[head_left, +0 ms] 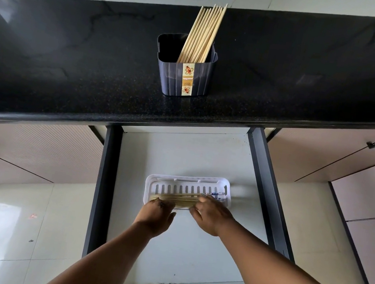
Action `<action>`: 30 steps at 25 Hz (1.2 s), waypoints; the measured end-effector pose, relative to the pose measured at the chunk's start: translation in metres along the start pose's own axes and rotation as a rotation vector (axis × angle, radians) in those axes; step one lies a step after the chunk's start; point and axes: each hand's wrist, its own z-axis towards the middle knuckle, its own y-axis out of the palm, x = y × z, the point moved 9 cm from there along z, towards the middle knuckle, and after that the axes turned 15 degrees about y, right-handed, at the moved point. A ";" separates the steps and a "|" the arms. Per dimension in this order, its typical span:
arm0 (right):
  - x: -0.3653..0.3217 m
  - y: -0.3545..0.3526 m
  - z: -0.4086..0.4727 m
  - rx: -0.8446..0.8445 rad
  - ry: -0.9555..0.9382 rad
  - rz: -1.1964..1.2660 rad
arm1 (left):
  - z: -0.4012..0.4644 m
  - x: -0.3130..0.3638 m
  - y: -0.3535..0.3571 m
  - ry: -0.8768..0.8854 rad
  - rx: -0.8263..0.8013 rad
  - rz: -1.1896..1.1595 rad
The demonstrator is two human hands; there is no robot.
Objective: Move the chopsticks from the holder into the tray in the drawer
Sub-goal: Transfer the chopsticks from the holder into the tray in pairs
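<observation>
**A:** Where do the chopsticks stand? I see one bundle of chopsticks lying lengthwise in the white slotted tray on the floor of the open drawer, and a second lot, the remaining chopsticks, leaning upright in the dark holder on the counter.

**B:** So roughly half the job looks left. What worries me is the bundle in the tray: it sits along the near wall, and if it is let go unevenly, loose sticks could roll apart or ride up over the rim onto the drawer floor.

**A:** There's also something with a blue pattern at the tray's right end, too small to identify. Sticks pushed that way might jam against it.

**B:** And the hands?

**A:** Both arms reach down into the drawer. The left hand is at the bundle's left end, fingers curled down over the sticks. The right hand is toward the right end, fingers bent onto the sticks. Whether either hand truly pinches or merely presses, I can't tell for certain.

**B:** Then the tall lot may tip the holder if grabbed carelessly.
</observation>
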 end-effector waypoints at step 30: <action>0.001 -0.072 -0.005 0.329 0.045 0.144 | 0.006 0.015 -0.065 0.028 0.303 0.157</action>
